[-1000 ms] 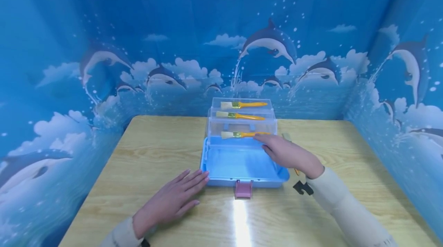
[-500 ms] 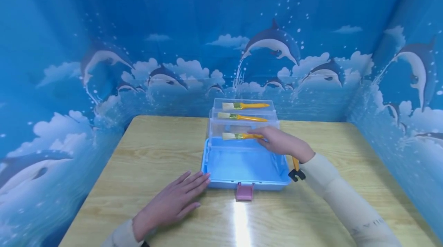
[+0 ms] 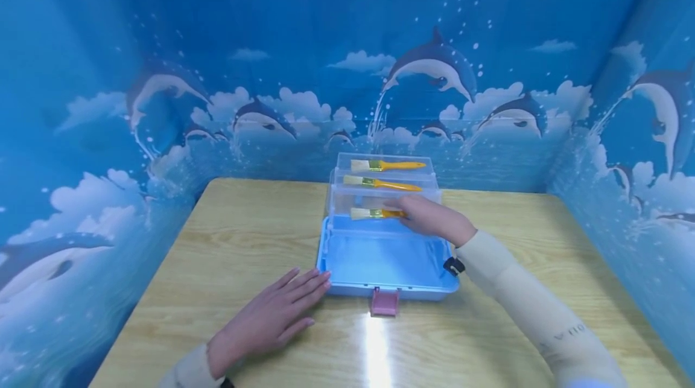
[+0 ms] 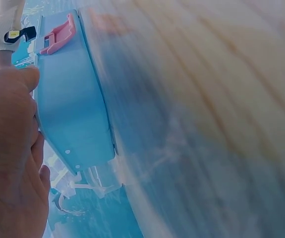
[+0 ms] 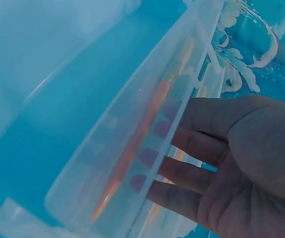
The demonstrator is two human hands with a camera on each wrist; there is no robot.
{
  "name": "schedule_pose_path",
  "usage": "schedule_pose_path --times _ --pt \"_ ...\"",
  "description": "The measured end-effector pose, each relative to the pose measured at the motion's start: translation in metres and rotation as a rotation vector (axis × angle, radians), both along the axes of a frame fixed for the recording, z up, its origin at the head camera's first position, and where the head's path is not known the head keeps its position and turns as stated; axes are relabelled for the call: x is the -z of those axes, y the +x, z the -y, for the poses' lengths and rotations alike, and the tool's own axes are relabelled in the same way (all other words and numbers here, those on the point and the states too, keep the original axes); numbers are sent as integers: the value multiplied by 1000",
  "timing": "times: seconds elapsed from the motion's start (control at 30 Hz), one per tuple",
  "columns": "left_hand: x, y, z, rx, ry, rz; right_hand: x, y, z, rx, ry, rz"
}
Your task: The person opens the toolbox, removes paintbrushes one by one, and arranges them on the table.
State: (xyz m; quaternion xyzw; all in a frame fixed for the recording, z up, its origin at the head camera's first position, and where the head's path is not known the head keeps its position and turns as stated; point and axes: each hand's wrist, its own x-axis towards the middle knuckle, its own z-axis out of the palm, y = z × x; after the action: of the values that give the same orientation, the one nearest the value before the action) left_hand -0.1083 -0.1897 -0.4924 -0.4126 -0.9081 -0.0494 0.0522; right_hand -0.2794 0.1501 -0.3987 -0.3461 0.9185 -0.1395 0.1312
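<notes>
A blue plastic box (image 3: 380,261) stands opened on the table, its translucent trays (image 3: 339,200) stepped up behind the base. One flat paintbrush with an orange handle lies in each tray: a lower brush (image 3: 369,213), a middle brush (image 3: 393,186) and a top brush (image 3: 402,165). My right hand (image 3: 429,217) is at the lowest tray, overlapping the end of that brush's handle. Seen in the right wrist view, its extended fingers (image 5: 192,144) reach past the tray's rim, fingertips showing through the plastic. My left hand (image 3: 271,321) lies flat, fingertips at the box's front left corner.
A pink latch (image 3: 385,303) hangs at the front of the box. The wood-grain table (image 3: 239,231) extends on both sides. Dolphin-printed blue cloth (image 3: 304,32) closes off the back and sides.
My right hand has moved left and slightly back along the lowest tray's brush. A paintbrush on the table right of the box has become hidden behind the right arm. The left hand stays put.
</notes>
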Motion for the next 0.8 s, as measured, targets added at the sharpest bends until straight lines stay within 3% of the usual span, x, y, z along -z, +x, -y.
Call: schedule_pose_path --times 0.4,0.8 --pt "2 1 0 -14 -19 9 5 2 16 -18 121 -138" --pt "1 1 -2 -19 -17 15 10 2 12 -26 108 -207"
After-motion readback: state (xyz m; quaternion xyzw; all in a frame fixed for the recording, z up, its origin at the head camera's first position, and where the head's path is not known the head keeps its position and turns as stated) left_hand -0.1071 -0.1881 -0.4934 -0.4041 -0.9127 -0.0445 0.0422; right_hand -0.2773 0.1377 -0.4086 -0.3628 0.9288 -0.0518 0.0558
